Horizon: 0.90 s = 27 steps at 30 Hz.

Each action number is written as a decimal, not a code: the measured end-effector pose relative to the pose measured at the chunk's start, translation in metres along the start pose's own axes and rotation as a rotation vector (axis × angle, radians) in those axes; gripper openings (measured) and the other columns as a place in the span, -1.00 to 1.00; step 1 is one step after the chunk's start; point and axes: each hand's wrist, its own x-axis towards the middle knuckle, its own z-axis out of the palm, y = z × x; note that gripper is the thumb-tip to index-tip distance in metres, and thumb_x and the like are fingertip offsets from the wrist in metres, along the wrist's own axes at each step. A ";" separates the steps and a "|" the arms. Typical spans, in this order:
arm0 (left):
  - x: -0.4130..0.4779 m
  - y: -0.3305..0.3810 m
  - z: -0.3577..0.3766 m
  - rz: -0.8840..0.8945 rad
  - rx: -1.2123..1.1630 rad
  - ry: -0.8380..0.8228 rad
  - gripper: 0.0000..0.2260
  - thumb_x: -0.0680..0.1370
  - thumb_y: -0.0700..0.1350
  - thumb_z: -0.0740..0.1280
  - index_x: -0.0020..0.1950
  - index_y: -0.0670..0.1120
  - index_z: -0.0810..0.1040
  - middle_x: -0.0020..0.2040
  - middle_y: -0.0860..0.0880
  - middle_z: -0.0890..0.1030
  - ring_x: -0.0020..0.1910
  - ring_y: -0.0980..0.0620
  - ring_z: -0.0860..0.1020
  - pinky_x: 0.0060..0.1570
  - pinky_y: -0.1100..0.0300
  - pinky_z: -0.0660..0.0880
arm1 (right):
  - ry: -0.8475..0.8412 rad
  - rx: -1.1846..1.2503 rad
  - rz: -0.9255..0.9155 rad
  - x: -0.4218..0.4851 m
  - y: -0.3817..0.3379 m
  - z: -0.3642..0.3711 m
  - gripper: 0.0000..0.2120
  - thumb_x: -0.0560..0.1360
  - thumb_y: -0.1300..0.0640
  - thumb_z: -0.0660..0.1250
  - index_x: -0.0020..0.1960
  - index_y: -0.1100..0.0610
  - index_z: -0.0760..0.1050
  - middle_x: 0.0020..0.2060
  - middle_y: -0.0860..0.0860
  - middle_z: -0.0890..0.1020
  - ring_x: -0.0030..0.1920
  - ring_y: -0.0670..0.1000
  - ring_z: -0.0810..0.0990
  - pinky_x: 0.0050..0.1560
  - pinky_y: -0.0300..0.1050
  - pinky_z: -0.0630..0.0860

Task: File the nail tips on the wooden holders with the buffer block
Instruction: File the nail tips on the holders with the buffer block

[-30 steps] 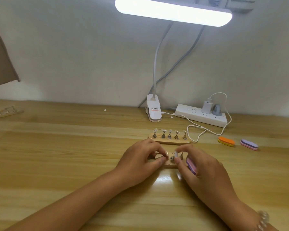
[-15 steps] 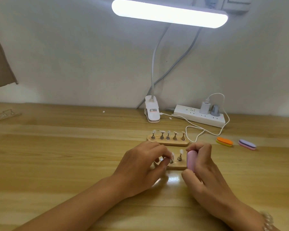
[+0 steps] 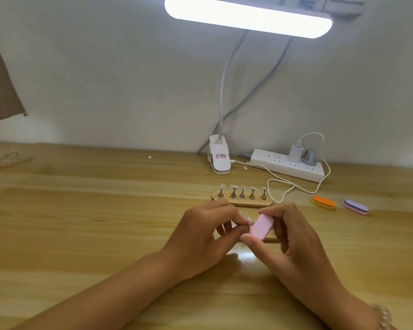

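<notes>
Gripping buffer block (image 3: pixel 260 226), right hand (image 3: pixel 296 241) perhaps at nail tip (image 3: pixel 249 219) edge.

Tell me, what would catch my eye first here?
The glowing lamp bar overhead strikes first. Below it, mid-desk, the right hand holds a pink buffer block at a nail tip pinched by the left hand. Behind them a wooden holder carries five more tips.

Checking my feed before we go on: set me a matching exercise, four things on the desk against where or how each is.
1 pink buffer block
2 orange buffer
3 far wooden holder
4 power strip

A by the wall
B gripped by the right hand
C beside the purple buffer
D carrying five nail tips

Pairs: 1-B, 2-C, 3-D, 4-A
</notes>
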 end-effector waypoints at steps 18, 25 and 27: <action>-0.002 -0.002 0.000 0.020 0.044 -0.063 -0.91 0.56 -0.16 0.40 0.02 -0.10 0.68 -0.13 0.06 0.65 -0.23 0.11 0.60 -0.25 0.14 0.57 | -0.026 -0.039 0.058 0.000 -0.002 -0.001 -0.61 0.41 -0.28 0.39 0.00 0.01 0.48 -0.33 -0.22 0.46 -0.45 -0.06 0.35 -0.40 -0.34 0.25; -0.002 -0.004 0.002 -0.026 -0.040 -0.083 -0.88 0.58 -0.17 0.38 0.07 -0.06 0.67 -0.11 0.12 0.69 -0.20 0.17 0.62 -0.20 0.25 0.55 | -0.030 0.013 0.088 0.001 -0.001 -0.002 -0.63 0.41 -0.26 0.43 0.01 -0.01 0.49 -0.34 -0.26 0.48 -0.47 -0.09 0.34 -0.40 -0.36 0.23; -0.002 -0.005 0.002 -0.054 -0.087 -0.098 -0.86 0.59 -0.18 0.34 0.08 -0.04 0.66 -0.12 0.13 0.68 -0.21 0.12 0.63 -0.22 0.14 0.57 | -0.061 -0.034 0.052 0.000 -0.002 0.000 -0.61 0.37 -0.28 0.40 0.02 -0.03 0.49 -0.35 -0.24 0.47 -0.46 -0.08 0.35 -0.40 -0.34 0.23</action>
